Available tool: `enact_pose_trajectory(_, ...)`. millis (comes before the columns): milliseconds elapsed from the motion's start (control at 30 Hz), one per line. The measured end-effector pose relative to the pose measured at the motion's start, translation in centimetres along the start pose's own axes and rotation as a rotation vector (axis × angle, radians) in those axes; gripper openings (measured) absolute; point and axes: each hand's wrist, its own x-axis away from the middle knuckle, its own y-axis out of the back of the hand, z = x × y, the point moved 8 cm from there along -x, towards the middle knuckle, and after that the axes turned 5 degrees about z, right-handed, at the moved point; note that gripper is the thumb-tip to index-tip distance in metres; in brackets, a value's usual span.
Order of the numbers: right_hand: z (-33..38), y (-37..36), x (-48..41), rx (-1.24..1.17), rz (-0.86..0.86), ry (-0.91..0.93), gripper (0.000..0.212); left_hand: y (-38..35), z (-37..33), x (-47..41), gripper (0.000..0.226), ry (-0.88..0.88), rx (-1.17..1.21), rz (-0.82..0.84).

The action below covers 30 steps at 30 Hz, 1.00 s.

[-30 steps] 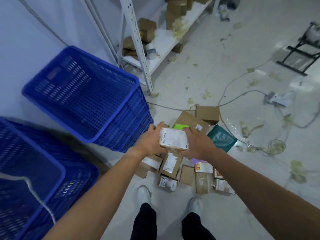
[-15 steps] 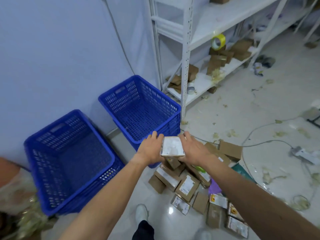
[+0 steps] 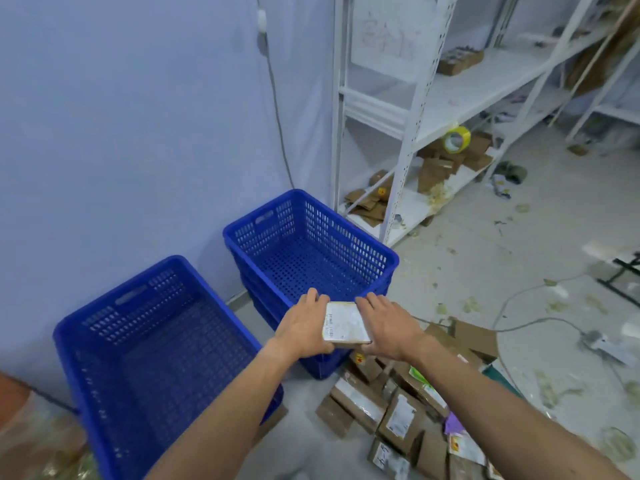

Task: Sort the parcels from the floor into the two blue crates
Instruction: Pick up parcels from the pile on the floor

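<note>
grips one flat, white-labelled parcel point(image 3: 344, 322) from both sides, with left hand point(image 3: 304, 327) clasped round its 9 o'clock edge and right hand point(image 3: 388, 329) round its 3 o'clock edge. holds it in the air at the near corner of the far blue crate point(image 3: 381, 252), straight ahead at 12 o'clock, not yet let go. shows nothing lying in that crate, nor in the near blue crate point(image 3: 138, 284) at 8 o'clock, as far as visible. leaves a heap of brown and white parcels point(image 3: 398, 417) on the floor point(image 3: 467, 265) at 4 o'clock. looks barely begun: probably the first parcel in hand, with the whole heap yet to sort.
</note>
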Motion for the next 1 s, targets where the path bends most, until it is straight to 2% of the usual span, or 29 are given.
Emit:
enact_pose_trajectory(233,1.2,2.7,-3.8,0.057,0.03,-0.009,0.09,1.7,3.3,-1.7,0.084,-0.016,0.048,-0.014)
enact_pose_trajectory(533,-2.4,2.4,-8.7,0.036,0.032,-0.009,0.091,0.9,4.7,-6.8,0.078,0.018,0.132,-0.031)
enact_pose_trajectory(700,-5.5,1.0,-12.1,0.009,0.041,-0.009,0.099,-0.2,5.1,-10.6,0.084,0.079,0.121,0.034)
enact_pose_trajectory(1000,-10.6,-3.2,-19.0,0.005,0.152,-0.001,0.09,-4.3,6.3,-18.3,0.084,0.083,0.08,0.153)
